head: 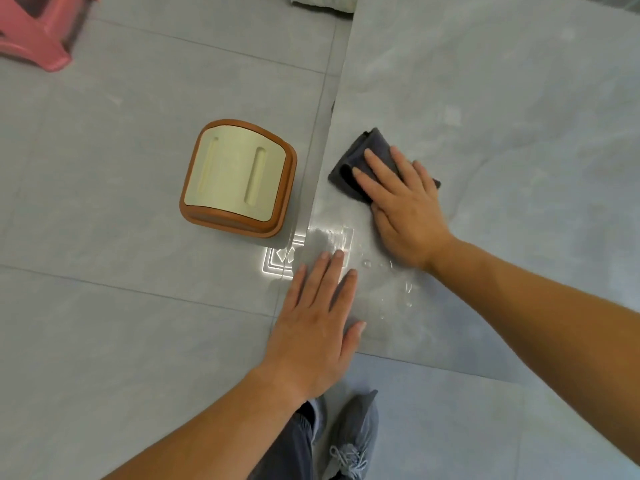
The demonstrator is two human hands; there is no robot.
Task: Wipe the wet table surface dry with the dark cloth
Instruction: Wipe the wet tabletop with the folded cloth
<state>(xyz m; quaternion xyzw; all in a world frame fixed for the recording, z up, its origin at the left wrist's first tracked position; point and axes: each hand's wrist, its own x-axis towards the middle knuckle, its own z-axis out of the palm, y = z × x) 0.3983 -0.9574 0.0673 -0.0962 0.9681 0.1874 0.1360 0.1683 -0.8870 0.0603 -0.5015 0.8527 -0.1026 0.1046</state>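
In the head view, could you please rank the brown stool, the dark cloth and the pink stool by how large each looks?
1. brown stool, clearly the largest, and seen whole.
2 and 3. pink stool and dark cloth: too close to rank. The frame edge cuts off the pink stool, and the right hand covers part of the cloth.

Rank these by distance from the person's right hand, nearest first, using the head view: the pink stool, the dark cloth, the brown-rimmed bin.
1. dark cloth: directly under the right hand, on the table.
2. brown-rimmed bin: left, on the floor.
3. pink stool: far top-left corner.
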